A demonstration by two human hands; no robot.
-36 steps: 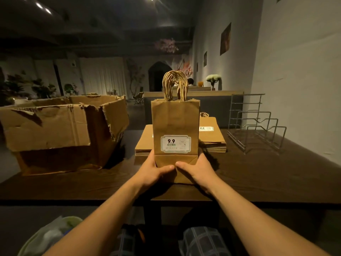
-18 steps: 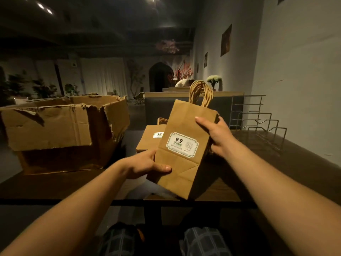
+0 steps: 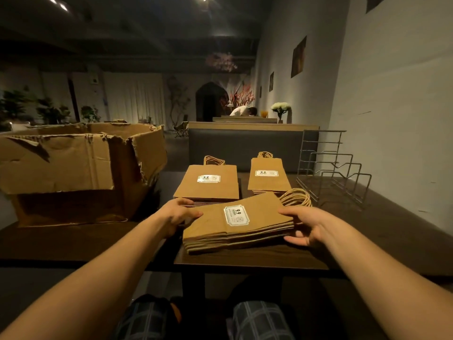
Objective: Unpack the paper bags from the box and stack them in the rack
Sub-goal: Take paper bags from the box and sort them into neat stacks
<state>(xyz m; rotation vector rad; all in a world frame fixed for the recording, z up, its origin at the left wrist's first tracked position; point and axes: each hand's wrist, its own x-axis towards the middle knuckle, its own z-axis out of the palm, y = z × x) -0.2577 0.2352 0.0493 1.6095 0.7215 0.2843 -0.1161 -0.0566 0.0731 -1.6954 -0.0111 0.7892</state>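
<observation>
On the tabletop (image 3: 245, 258) near the front edge sits a flat stack of paper bags (image 3: 239, 223), handles pointing right. Left hand (image 3: 180, 213) holds its left end, right hand (image 3: 307, 224) cups the handle end, grip loose, fingers apart. Two more stacks lie behind it, torn box (image 3: 73, 168) on the left, wire rack (image 3: 335, 170) on the right.
</observation>
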